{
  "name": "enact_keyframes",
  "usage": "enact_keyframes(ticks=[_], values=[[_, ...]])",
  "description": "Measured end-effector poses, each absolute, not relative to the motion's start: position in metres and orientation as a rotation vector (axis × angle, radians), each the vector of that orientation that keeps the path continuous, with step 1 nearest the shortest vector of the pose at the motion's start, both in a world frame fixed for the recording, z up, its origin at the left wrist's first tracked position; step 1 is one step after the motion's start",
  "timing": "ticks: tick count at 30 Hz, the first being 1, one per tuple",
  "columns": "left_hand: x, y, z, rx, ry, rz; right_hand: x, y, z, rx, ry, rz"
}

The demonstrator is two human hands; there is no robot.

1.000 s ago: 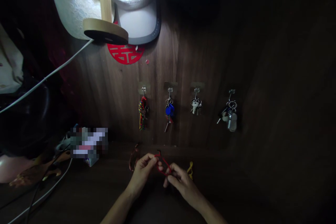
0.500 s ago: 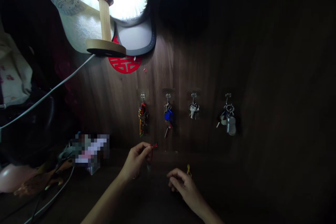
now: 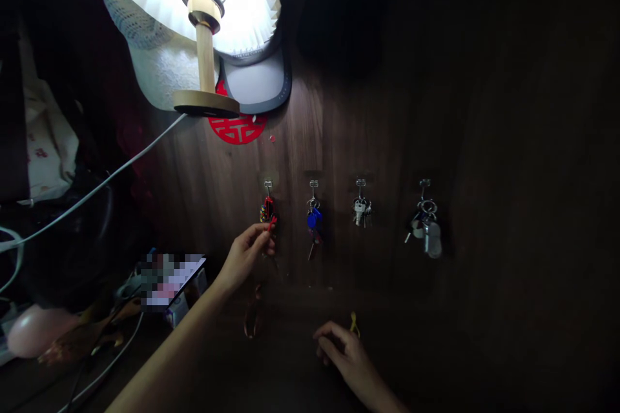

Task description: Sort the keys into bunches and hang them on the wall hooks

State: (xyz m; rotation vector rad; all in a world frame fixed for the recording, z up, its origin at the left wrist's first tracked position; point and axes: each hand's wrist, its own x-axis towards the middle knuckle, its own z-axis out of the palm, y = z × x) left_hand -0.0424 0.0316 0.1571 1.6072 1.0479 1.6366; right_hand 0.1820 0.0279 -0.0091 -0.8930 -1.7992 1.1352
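My left hand (image 3: 248,253) pinches a thin red cord (image 3: 272,223) between thumb and fingertips; whatever hangs from it is too dark to make out. It is right in front of the leftmost bunch of keys (image 3: 265,210), which has a beaded, colourful strap and hangs on a wall hook (image 3: 268,184). Low on the right, my right hand (image 3: 341,348) hovers or rests with loosely bent fingers, thumb and forefinger apart, nothing visible between them. Just behind it is a yellow cord (image 3: 354,322). To its right along the wall hang keys with a blue tag (image 3: 314,218).
Further right hang a plain key bunch (image 3: 360,211) and keys with a silver fob (image 3: 433,239). A lit lamp (image 3: 206,58) with a white cable (image 3: 140,153) is upper left, before caps (image 3: 254,84). A brown looped object (image 3: 252,319) and pink balloon-like thing (image 3: 41,330) lie below.
My left hand has risen with the red cord, up to the leftmost keys, uncovering the brown looped object below. My right hand stays about where it was. The view has shifted slightly.
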Motion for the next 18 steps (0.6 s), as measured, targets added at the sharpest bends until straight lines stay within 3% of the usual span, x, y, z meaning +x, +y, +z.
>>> enact_keyframes(ticks=[8,18], values=[[-0.055,0.057,0.179,1.670,1.224,1.880,0.181,0.030,-0.014,-0.871,-1.767,1.149],[-0.047,0.085,0.199,2.032,1.727,1.857,0.180,0.031,-0.015,-0.874,-1.719,1.192]])
